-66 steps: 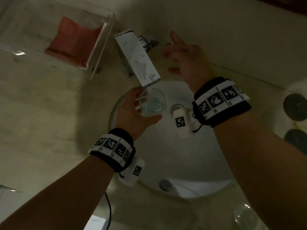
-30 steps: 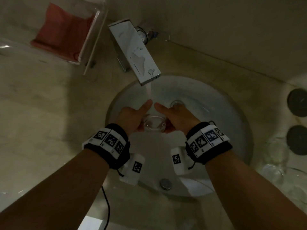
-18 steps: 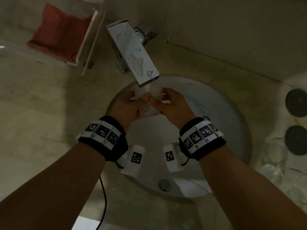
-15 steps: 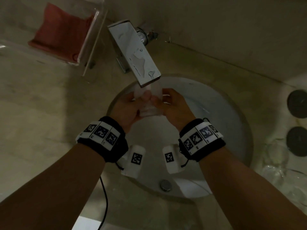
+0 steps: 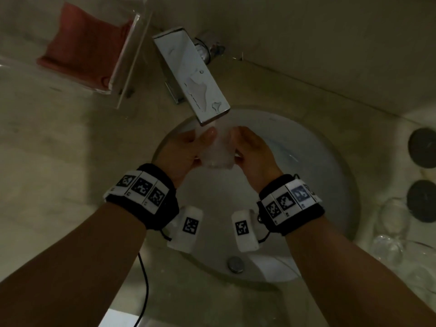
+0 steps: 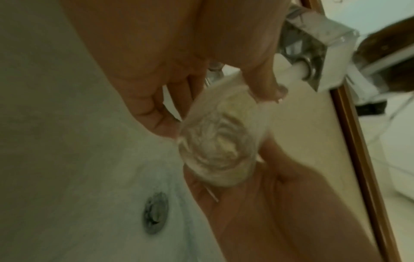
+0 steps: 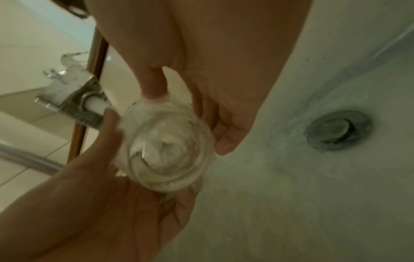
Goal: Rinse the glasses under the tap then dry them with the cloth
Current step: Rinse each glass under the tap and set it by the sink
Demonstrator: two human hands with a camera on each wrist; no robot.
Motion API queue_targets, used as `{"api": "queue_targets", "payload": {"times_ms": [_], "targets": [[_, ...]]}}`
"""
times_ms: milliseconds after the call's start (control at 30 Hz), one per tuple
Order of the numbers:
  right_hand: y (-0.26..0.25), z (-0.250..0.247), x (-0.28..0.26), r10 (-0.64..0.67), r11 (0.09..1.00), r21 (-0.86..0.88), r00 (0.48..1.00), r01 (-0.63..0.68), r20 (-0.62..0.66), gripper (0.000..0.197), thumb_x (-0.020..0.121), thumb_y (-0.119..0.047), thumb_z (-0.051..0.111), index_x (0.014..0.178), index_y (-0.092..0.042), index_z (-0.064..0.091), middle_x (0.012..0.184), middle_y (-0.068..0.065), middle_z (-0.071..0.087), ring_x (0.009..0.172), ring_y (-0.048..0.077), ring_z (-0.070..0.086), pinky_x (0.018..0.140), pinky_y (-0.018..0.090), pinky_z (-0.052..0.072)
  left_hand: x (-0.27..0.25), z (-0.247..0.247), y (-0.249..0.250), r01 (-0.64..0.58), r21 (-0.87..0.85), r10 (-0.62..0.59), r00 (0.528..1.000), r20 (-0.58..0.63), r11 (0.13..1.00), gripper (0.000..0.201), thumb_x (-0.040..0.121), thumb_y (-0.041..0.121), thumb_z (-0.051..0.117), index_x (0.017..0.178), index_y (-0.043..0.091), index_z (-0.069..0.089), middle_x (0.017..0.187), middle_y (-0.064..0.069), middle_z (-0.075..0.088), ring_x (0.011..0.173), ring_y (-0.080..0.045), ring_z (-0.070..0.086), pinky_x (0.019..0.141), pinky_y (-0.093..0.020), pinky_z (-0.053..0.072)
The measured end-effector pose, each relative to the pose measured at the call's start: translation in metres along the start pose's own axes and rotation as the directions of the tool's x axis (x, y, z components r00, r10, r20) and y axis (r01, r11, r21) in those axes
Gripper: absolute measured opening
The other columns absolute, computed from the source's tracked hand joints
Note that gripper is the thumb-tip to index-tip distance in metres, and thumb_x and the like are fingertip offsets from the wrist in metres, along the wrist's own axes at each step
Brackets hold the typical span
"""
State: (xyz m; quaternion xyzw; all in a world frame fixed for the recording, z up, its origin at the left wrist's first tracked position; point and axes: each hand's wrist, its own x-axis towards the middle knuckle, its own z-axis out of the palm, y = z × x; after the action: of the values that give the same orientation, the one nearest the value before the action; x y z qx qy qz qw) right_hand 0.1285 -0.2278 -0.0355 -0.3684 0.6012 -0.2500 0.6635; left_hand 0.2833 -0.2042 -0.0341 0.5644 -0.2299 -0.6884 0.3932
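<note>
Item: clear glass (image 5: pixel 215 151), under the running tap (image 5: pixel 192 74), over the basin (image 5: pixel 330 175). My left hand (image 5: pixel 182 153) and right hand (image 5: pixel 253 153) both clasp it, fingers curled round its sides.

1. Head view: looks steeply down from above onto the basin (image 5: pixel 330 161), tap (image 5: pixel 195 76) and both forearms.
2. Left wrist view: sits close under the palm, looks up past the glass (image 6: pixel 217 150) to the tap (image 6: pixel 313 44).
3. Right wrist view: mirrors this, equally near.
4. Shared by all: glass, tap, basin; drain (image 6: pixel 155 212) in both wrist views.
</note>
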Motion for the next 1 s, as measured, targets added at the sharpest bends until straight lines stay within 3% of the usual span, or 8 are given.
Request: {"api": "queue_targets", "payload": {"times_ms": [67, 167, 267, 467, 600, 800, 933, 1000], "targets": [[0.000, -0.003, 0.001, -0.026, 1.000, -0.010, 1.000, 0.026, -0.006, 0.026, 0.107, -0.021, 0.043, 0.110, -0.010, 0.067, 0.107, 0.005, 0.071, 0.098, 0.015, 0.068, 0.084, 0.031, 0.055, 0.002, -0.003, -0.002, -0.012, 0.008, 0.012, 0.999, 0.048, 1.000, 0.045, 0.083, 0.034, 0.076, 0.122, 0.015, 0.068, 0.118, -0.013, 0.072, 0.110, -0.032, 0.069, 0.090, -0.045, 0.054], [-0.002, 0.001, 0.005, -0.060, 0.998, -0.009, 0.998, 0.060, -0.018, 0.037, 0.107, -0.025, 0.043, 0.136, -0.008, 0.059, 0.135, 0.013, 0.062, 0.125, 0.025, 0.060, 0.109, 0.044, 0.048, 0.004, -0.003, -0.004, -0.046, 0.062, 0.045, 0.999, 0.017, 0.997, 0.056, 0.068, 0.028, 0.087, 0.119, 0.026, 0.066, 0.115, -0.005, 0.073, 0.106, -0.021, 0.070, 0.083, -0.034, 0.056], [-0.002, 0.000, 0.007, -0.117, 0.993, -0.034, 0.993, 0.116, -0.023, 0.039, 0.106, -0.021, 0.042, 0.141, -0.006, 0.053, 0.141, 0.016, 0.058, 0.132, 0.028, 0.055, 0.115, 0.048, 0.041, 0.002, -0.001, -0.006, -0.153, 0.179, 0.158, 0.987, -0.015, 0.972, 0.056, 0.066, 0.013, 0.090, 0.111, 0.034, 0.064, 0.109, 0.007, 0.074, 0.102, -0.008, 0.071, 0.083, -0.024, 0.057], [-0.010, -0.007, 0.010, -0.227, 0.962, -0.159, 0.974, 0.221, -0.023, 0.033, 0.102, -0.004, 0.047, 0.134, -0.003, 0.058, 0.124, 0.012, 0.064, 0.112, 0.020, 0.062, 0.102, 0.033, 0.049, 0.005, 0.000, -0.005, -0.197, 0.322, 0.236, 0.968, -0.088, 0.926, 0.070, 0.062, 0.015, 0.093, 0.124, 0.023, 0.061, 0.110, 0.015, 0.066, 0.090, 0.012, 0.064, 0.073, -0.006, 0.050], [-0.031, -0.006, 0.011, -0.290, 0.948, -0.154, 0.955, 0.279, -0.057, 0.043, 0.098, -0.002, 0.053, 0.141, -0.007, 0.050, 0.135, 0.005, 0.056, 0.115, 0.014, 0.057, 0.101, 0.026, 0.047, 0.005, 0.000, -0.004, -0.224, 0.315, 0.265, 0.960, -0.094, 0.922, 0.068, 0.067, 0.001, 0.088, 0.123, 0.019, 0.056, 0.106, 0.020, 0.061, 0.083, 0.024, 0.059, 0.072, -0.001, 0.046], [-0.067, -0.002, 0.016, -0.374, 0.927, -0.041, 0.926, 0.373, -0.043, 0.065, 0.097, 0.010, 0.044, 0.155, -0.014, 0.028, 0.160, 0.003, 0.035, 0.132, 0.016, 0.048, 0.110, 0.033, 0.045, 0.004, -0.001, -0.004, -0.216, 0.311, 0.256, 0.962, -0.092, 0.926, 0.067, 0.066, 0.001, 0.089, 0.118, 0.027, 0.057, 0.109, 0.020, 0.064, 0.090, 0.017, 0.063, 0.080, -0.008, 0.051], [-0.079, 0.003, 0.020, -0.410, 0.912, -0.049, 0.912, 0.408, -0.033, 0.063, 0.092, 0.003, 0.047, 0.152, -0.013, 0.035, 0.152, 0.007, 0.043, 0.131, 0.014, 0.050, 0.109, 0.036, 0.047, 0.005, 0.001, -0.004, -0.215, 0.322, 0.255, 0.963, -0.088, 0.922, 0.062, 0.068, -0.002, 0.087, 0.116, 0.023, 0.056, 0.105, 0.019, 0.063, 0.083, 0.021, 0.062, 0.073, -0.004, 0.049], [-0.083, 0.002, 0.023, -0.408, 0.913, -0.047, 0.911, 0.405, -0.065, 0.054, 0.093, 0.003, 0.048, 0.146, -0.008, 0.045, 0.139, 0.006, 0.054, 0.123, 0.012, 0.055, 0.102, 0.028, 0.050, 0.004, 0.000, -0.003, -0.195, 0.360, 0.244, 0.965, -0.098, 0.912, 0.057, 0.071, 0.004, 0.087, 0.115, 0.022, 0.057, 0.101, 0.019, 0.063, 0.081, 0.020, 0.062, 0.070, -0.003, 0.049]]}}
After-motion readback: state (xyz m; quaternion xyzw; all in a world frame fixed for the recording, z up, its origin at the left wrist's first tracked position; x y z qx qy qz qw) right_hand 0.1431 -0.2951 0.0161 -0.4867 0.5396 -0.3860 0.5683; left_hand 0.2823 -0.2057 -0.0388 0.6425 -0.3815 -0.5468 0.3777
